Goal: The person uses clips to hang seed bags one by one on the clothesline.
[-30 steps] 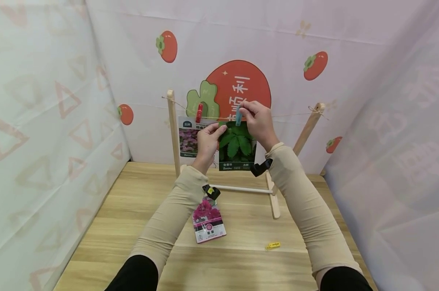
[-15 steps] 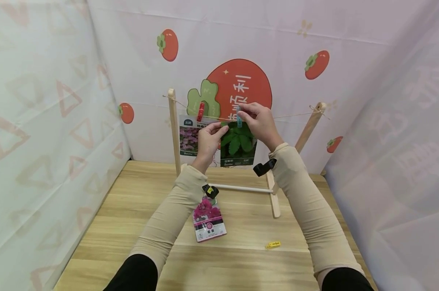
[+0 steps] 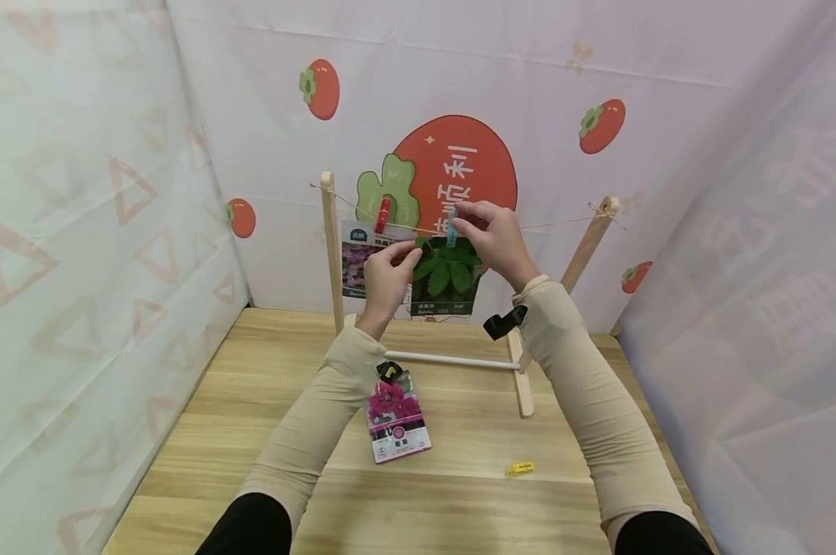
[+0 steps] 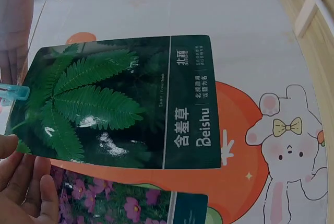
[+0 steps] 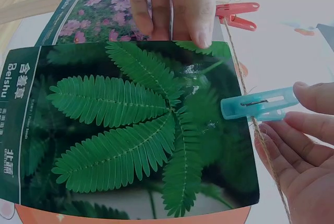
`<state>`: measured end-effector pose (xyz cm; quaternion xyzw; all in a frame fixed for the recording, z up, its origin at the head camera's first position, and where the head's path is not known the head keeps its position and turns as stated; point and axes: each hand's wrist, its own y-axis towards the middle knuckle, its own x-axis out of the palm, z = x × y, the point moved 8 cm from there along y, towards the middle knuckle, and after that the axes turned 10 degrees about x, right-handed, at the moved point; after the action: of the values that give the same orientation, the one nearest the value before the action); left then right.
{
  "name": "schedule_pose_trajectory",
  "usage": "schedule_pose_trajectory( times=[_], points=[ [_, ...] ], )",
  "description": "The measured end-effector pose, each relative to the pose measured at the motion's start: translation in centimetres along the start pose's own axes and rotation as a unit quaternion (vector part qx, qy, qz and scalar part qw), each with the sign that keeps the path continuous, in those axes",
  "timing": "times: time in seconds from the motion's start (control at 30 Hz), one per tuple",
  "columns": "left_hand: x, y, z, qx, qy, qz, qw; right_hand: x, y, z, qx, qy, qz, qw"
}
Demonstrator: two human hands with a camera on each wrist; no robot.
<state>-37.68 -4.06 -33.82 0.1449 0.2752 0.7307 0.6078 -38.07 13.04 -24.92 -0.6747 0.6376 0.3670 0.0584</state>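
Observation:
My right hand (image 3: pixel 497 235) pinches the handle end of a light-blue clothespin (image 5: pixel 255 104). That clothespin's jaws sit over the string (image 5: pixel 271 161) and the top edge of a dark green seed packet (image 3: pixel 445 277) with a fern-like leaf picture. With thumb and fingers my left hand (image 3: pixel 387 281) pinches the upper left corner of the same packet, thumb in front. Behind and to the left, a second seed packet (image 3: pixel 355 262) with pink flowers hangs from the string by a red clothespin (image 3: pixel 383 215); my left hand partly covers it.
The string runs between two wooden posts (image 3: pixel 331 254) of a stand with a white crossbar (image 3: pixel 459 360). On the wooden table (image 3: pixel 251 432) lie a magenta-flower seed packet (image 3: pixel 398 424), below my left wrist, and a yellow clothespin (image 3: pixel 520 468). Printed cloth (image 3: pixel 265 154) encloses the back and sides.
The green packet and blue clothespin have shifted slightly left and down against the string. My left hand has moved a little left, still at the packet's corner; my right keeps its pinch.

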Motion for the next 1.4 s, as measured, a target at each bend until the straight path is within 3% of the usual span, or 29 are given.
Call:
schedule_pose_trajectory(
  times=[0.13, 0.37, 0.93, 1.17, 1.4],
  points=[
    [-0.4, -0.2, -0.1, 0.012, -0.004, 0.001, 0.9999, -0.1, 0.0, 0.0, -0.006, -0.005, 0.004, 1.0],
    [-0.9, -0.8, -0.6, 0.018, -0.008, -0.032, 0.9993, 0.0, -0.5, 0.0, -0.018, -0.018, 0.01, 1.0],
    [-1.4, -1.8, -0.9, 0.008, -0.021, -0.069, 0.9974, -1.7, -3.6, 0.5, -0.07, -0.032, 0.087, 0.993],
    [-1.3, -2.6, -1.2, -0.018, -0.027, -0.105, 0.9939, -1.2, -5.3, 1.4, -0.083, -0.031, 0.071, 0.994],
    [-1.2, -3.6, -1.8, -0.026, -0.023, -0.143, 0.9891, -0.3, -6.8, 3.4, -0.044, -0.033, 0.022, 0.998]
  ],
)
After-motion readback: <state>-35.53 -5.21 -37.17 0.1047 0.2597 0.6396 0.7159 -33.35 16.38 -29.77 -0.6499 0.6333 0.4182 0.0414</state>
